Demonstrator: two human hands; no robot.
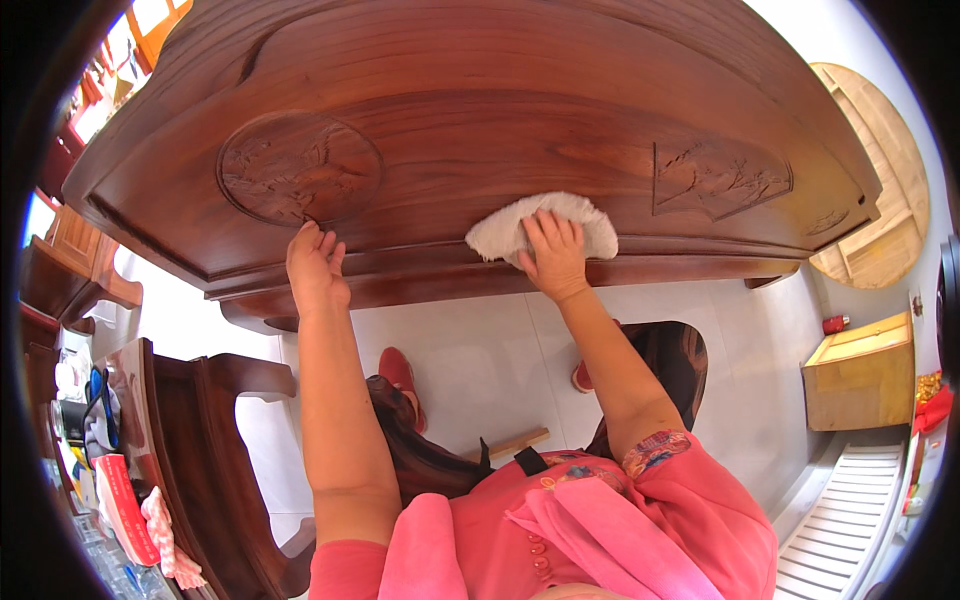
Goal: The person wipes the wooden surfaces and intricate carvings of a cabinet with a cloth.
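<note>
A large carved panel of dark reddish-brown polished wood rises before me. It bears a round relief carving on the left and a fan-shaped relief carving on the right. My right hand presses a white fluffy cloth against the panel's lower part, just above the bottom moulding. At the lower edge of the round carving is my left hand, thumb and forefinger close together. A thin dark mark shows at those fingertips; whether it is something held is unclear.
At left stands a dark wooden table carrying a red box, a pink-and-white cloth and bottles. A round wooden board leans on the right wall, near a small wooden cabinet and a white slatted radiator.
</note>
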